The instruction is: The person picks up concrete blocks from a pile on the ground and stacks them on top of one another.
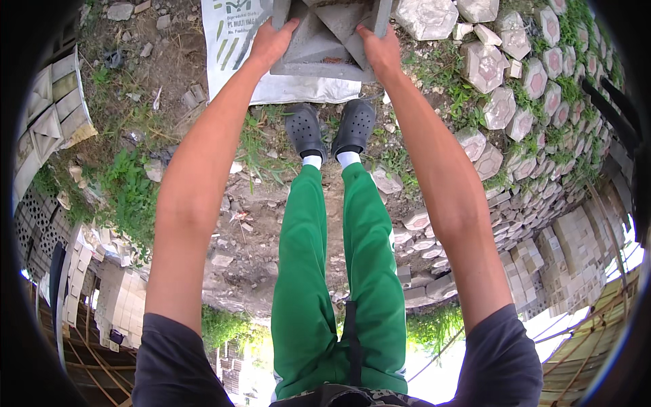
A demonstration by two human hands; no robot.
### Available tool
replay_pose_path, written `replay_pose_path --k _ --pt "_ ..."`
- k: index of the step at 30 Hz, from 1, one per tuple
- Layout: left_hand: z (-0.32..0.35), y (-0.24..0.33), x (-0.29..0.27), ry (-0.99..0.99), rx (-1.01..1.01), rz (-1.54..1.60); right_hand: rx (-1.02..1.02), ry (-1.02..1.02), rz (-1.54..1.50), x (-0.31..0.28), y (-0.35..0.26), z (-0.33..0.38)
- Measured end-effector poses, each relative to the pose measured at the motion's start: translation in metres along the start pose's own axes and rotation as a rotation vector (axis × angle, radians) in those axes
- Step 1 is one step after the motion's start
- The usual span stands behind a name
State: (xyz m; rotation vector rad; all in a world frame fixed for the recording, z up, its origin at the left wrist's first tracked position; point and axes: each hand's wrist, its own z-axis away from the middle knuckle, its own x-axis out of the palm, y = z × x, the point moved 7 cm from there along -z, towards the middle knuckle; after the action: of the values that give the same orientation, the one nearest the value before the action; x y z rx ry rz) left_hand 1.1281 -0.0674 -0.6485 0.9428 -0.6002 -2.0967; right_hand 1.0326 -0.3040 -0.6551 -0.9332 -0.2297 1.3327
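A square grey concrete ventilation block [319, 70] with slanted inner faces is at the top of the head view, its far part cut off by the frame edge. My left hand [272, 42] grips its left side, thumb over the rim. Its right side is in my right hand [380, 51], thumb likewise on the rim. Under it lies a white printed sack [234, 85], spread flat on the ground. Whether the block rests on the sack or is slightly raised, I cannot tell.
My dark clogs [305, 129] stand just short of the sack. Hexagonal paving blocks [483, 66] are scattered and stacked along the right. Pale patterned blocks [57, 102] stand at the left. Weeds [129, 197] and rubble cover parts of the soil.
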Motion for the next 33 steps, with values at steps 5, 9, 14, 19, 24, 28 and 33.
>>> replay_pose_path --k 5,9,14,19,24,28,33 --pt "0.003 0.002 0.002 -0.024 0.008 0.099 -0.04 -0.031 -0.013 0.0 0.0 -0.001" --pt "0.011 0.004 -0.003 0.131 0.104 0.026 -0.058 -0.022 -0.002 0.002 0.003 0.002" --pt "0.032 -0.012 0.013 -0.057 -0.074 0.133 -0.09 -0.024 -0.07 -0.005 0.011 0.018" --pt "0.052 -0.02 0.013 -0.024 -0.083 0.117 -0.076 -0.058 -0.106 -0.004 0.012 0.039" --pt "0.059 -0.025 0.017 -0.018 -0.115 0.139 -0.005 -0.138 -0.177 -0.002 0.024 0.041" --pt "0.059 -0.035 0.02 -0.088 -0.185 0.243 0.028 -0.143 -0.202 -0.003 0.026 0.041" --pt "0.078 -0.061 0.024 -0.194 -0.328 0.322 0.066 -0.177 -0.34 -0.006 0.026 0.034"
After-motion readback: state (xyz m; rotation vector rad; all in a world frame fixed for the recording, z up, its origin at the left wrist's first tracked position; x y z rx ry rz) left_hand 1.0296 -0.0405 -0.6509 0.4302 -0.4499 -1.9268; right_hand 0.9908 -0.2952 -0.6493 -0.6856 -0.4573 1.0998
